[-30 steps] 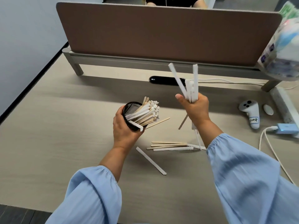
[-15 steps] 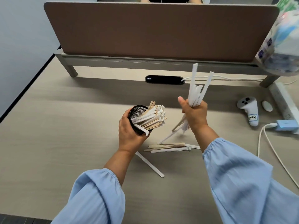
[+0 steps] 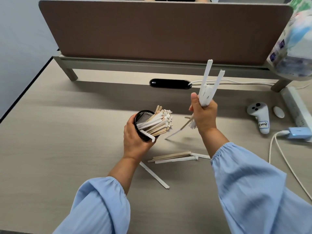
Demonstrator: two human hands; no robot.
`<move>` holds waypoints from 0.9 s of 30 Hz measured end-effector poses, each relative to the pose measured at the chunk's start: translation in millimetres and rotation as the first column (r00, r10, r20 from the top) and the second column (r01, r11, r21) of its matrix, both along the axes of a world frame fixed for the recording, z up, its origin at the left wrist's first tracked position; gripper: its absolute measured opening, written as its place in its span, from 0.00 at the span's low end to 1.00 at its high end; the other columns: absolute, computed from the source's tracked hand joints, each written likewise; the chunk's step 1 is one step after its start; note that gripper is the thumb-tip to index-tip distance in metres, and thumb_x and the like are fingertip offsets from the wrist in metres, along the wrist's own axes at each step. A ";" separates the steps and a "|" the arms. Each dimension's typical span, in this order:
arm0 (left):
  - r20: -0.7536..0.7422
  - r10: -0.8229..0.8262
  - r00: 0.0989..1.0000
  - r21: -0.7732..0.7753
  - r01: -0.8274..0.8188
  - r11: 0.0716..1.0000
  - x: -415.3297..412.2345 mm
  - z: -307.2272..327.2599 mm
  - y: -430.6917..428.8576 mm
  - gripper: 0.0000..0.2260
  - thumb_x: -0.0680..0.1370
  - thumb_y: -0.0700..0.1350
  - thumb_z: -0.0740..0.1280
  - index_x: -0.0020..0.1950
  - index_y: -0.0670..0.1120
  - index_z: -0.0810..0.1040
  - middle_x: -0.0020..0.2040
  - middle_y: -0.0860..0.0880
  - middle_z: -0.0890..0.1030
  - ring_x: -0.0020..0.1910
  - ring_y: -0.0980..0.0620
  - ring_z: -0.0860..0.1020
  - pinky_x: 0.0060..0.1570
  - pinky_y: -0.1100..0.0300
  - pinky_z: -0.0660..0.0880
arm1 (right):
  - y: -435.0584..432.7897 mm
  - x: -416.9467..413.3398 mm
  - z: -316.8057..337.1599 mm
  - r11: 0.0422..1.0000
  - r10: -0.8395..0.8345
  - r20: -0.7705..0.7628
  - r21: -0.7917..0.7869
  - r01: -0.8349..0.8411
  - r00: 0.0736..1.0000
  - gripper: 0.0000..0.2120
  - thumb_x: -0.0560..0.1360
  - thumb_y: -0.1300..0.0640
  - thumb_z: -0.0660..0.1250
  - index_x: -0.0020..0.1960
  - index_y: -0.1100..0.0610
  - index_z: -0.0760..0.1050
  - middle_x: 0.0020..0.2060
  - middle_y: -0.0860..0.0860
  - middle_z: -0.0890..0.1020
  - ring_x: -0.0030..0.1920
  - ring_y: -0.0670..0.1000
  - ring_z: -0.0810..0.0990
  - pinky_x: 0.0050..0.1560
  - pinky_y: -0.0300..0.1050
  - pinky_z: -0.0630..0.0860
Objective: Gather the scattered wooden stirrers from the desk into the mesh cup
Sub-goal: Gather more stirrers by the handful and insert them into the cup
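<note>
Left hand (image 3: 135, 139): fingers wrapped around the tilted mesh cup (image 3: 143, 120).
Right hand (image 3: 205, 115): fist closed on a bundle of stirrers (image 3: 206, 92).
Desk (image 3: 67, 132): loose stirrers (image 3: 173, 157) lying near the wrists.

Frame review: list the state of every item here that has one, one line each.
mesh cup: tilted, gripped by left hand, crammed with stirrers
bundle of stirrers: clenched upright in right hand
loose stirrers: lying flat on desk
single stirrer: flat, apart from the pile
white cable: plugged into blue adapter
</note>
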State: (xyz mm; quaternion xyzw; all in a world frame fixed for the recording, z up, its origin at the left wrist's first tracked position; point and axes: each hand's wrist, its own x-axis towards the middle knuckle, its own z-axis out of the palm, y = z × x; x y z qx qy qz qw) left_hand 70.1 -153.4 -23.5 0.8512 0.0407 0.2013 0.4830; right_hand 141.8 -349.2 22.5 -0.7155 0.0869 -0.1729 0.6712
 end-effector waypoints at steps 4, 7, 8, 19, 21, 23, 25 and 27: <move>-0.013 -0.001 1.000 -0.014 0.000 1.000 3.4 -0.9 2.6 0.38 0.59 0.45 0.78 0.64 0.50 0.63 0.60 0.48 0.74 0.58 0.45 0.73 0.58 0.45 0.72 | -2.5 -3.8 -4.5 0.989 -0.042 0.076 -0.135 0.052 0.996 0.16 0.73 0.52 0.68 0.30 0.55 0.68 0.23 0.46 0.66 0.25 0.43 0.65 0.29 0.39 0.65; -0.011 0.003 1.000 -0.013 -0.003 1.000 6.7 -1.0 1.7 0.38 0.59 0.45 0.78 0.65 0.48 0.64 0.59 0.47 0.74 0.58 0.45 0.73 0.58 0.44 0.72 | -3.4 -2.1 6.1 0.927 -0.008 0.219 -0.365 0.090 0.976 0.14 0.73 0.51 0.66 0.34 0.59 0.74 0.23 0.52 0.70 0.25 0.47 0.66 0.28 0.41 0.64; -0.010 0.003 1.000 -0.013 -0.003 1.000 7.8 -0.7 0.3 0.38 0.59 0.45 0.78 0.65 0.47 0.64 0.60 0.46 0.74 0.58 0.45 0.73 0.58 0.44 0.71 | -4.2 0.1 6.3 0.915 -0.009 0.228 -0.392 0.100 0.974 0.14 0.73 0.51 0.66 0.34 0.60 0.75 0.23 0.53 0.70 0.26 0.47 0.66 0.28 0.42 0.64; 0.000 -0.022 1.000 0.020 0.022 1.000 15.3 -1.3 1.8 0.38 0.59 0.46 0.77 0.65 0.48 0.64 0.59 0.52 0.71 0.59 0.47 0.72 0.60 0.54 0.69 | -3.8 -5.4 -55.2 0.993 -0.060 -0.235 -0.109 0.035 0.970 0.21 0.70 0.54 0.72 0.39 0.74 0.74 0.37 0.73 0.78 0.34 0.56 0.74 0.38 0.49 0.73; 0.008 -0.027 1.000 0.029 0.027 0.999 15.5 -1.5 2.0 0.39 0.59 0.47 0.76 0.66 0.47 0.64 0.59 0.53 0.70 0.59 0.47 0.71 0.59 0.57 0.68 | -5.5 -4.8 -54.3 0.996 -0.068 -0.236 -0.070 0.053 0.969 0.19 0.70 0.56 0.72 0.40 0.75 0.74 0.34 0.70 0.77 0.35 0.54 0.73 0.36 0.43 0.73; 0.007 -0.027 1.000 0.027 0.027 0.999 15.8 -1.6 1.5 0.39 0.59 0.46 0.77 0.66 0.47 0.63 0.59 0.53 0.70 0.59 0.46 0.72 0.60 0.54 0.69 | -8.3 -3.2 -51.7 0.998 -0.068 -0.243 0.000 0.070 0.968 0.15 0.70 0.60 0.72 0.40 0.73 0.74 0.33 0.60 0.77 0.35 0.50 0.75 0.36 0.36 0.73; 0.006 -0.032 0.999 0.026 0.032 0.999 16.4 -1.2 -0.4 0.39 0.59 0.46 0.77 0.66 0.48 0.63 0.59 0.53 0.70 0.60 0.46 0.72 0.60 0.53 0.69 | -11.8 -3.3 -51.0 0.997 -0.056 -0.250 0.043 0.069 0.967 0.08 0.70 0.63 0.72 0.41 0.68 0.76 0.32 0.55 0.78 0.33 0.44 0.78 0.40 0.36 0.75; 0.004 -0.033 0.999 0.020 0.033 0.999 16.7 0.0 -3.0 0.39 0.59 0.47 0.77 0.66 0.50 0.62 0.59 0.52 0.71 0.59 0.47 0.72 0.59 0.53 0.70 | -14.0 -5.1 -52.3 0.998 -0.028 -0.248 0.048 0.041 0.968 0.06 0.70 0.65 0.72 0.42 0.68 0.77 0.33 0.53 0.78 0.33 0.42 0.78 0.42 0.37 0.76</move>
